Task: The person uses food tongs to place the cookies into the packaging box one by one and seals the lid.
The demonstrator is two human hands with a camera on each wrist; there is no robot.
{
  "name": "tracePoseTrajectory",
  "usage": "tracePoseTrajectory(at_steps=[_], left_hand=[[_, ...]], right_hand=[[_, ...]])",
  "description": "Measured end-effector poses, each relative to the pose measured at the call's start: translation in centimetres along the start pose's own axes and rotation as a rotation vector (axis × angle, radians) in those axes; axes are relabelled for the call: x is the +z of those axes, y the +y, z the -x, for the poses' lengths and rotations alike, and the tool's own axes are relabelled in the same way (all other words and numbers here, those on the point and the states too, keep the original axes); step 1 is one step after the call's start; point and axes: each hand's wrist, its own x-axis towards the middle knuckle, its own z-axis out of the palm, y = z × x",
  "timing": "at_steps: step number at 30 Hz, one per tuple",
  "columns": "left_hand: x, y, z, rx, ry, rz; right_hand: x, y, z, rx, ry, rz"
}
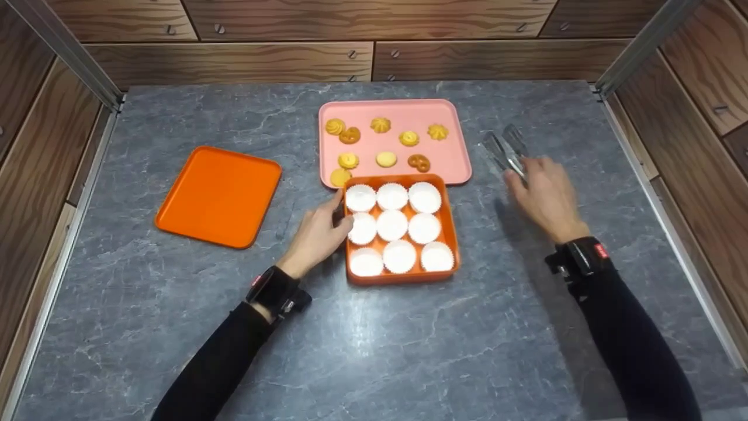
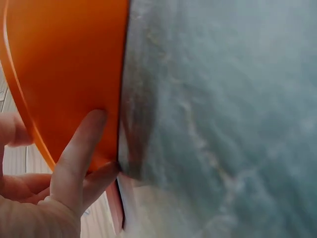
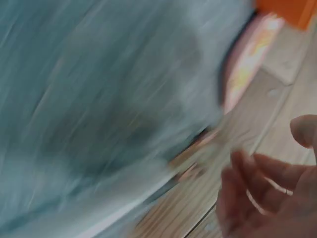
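Observation:
My left hand (image 1: 315, 234) holds the left side of an orange square box (image 1: 403, 279), thumb over the rim and fingers against the outer wall (image 2: 64, 59). Inside the box stand several white fluted paper cups (image 1: 392, 225) in rows, with nothing in them. At the right, my right hand (image 1: 549, 196) hovers by the near end of metal tongs (image 1: 504, 153), which lie on the table. The right wrist view, though blurred, shows that hand's fingers (image 3: 242, 173) loosely bent and apart from the tongs.
Behind the box, its corner overlapped by it, a pink tray (image 1: 403, 111) carries several cookies (image 1: 386, 159), some pretzel-shaped. An orange square lid (image 1: 222, 196) lies at the left on the grey marbled table (image 1: 280, 351). Wood-patterned panels (image 1: 234, 61) surround the table's back and sides.

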Motion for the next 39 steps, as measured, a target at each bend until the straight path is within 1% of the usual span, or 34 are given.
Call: tracePoseTrajectory(at_steps=[2,4,7,9,12,15,19,25,29,33,37,39], left_hand=[[-0.2,0.0,0.0,-0.002,-0.022,0.008],[-0.2,0.0,0.0,-0.003,-0.033,0.015],[-0.3,0.0,0.0,0.004,-0.038,0.028],[-0.3,0.1,-0.1,0.012,-0.037,0.040],[-0.2,0.3,-0.2,0.023,-0.041,0.052],[-0.2,0.3,-0.2,0.027,-0.040,0.054],[-0.1,0.1,0.0,0.029,-0.028,0.043],[0.2,-0.1,0.1,0.009,-0.026,0.047],[0.2,0.0,0.1,-0.002,-0.033,0.054],[0.2,0.0,0.1,-0.012,-0.034,0.049],[0.1,0.0,0.1,-0.013,-0.026,0.049],[0.1,0.0,0.1,-0.011,-0.027,0.053]], right_hand=[[0.0,1.3,-0.1,0.041,-0.020,0.066],[0.1,2.5,-0.1,0.089,-0.079,0.108],[0.4,3.9,-0.1,0.148,-0.187,0.132],[0.5,4.7,0.0,0.162,-0.227,0.133],[0.5,5.5,0.3,0.167,-0.240,0.120],[0.6,5.8,0.4,0.152,-0.237,0.108],[0.7,5.7,0.3,0.137,-0.241,0.101],[0.6,5.3,0.3,0.180,-0.294,0.077],[0.2,4.6,0.6,0.195,-0.262,0.044],[-0.3,3.2,0.5,0.193,-0.213,0.015],[-0.5,1.4,0.1,0.142,-0.156,-0.017],[-0.5,0.4,-0.1,0.105,-0.143,-0.023]])
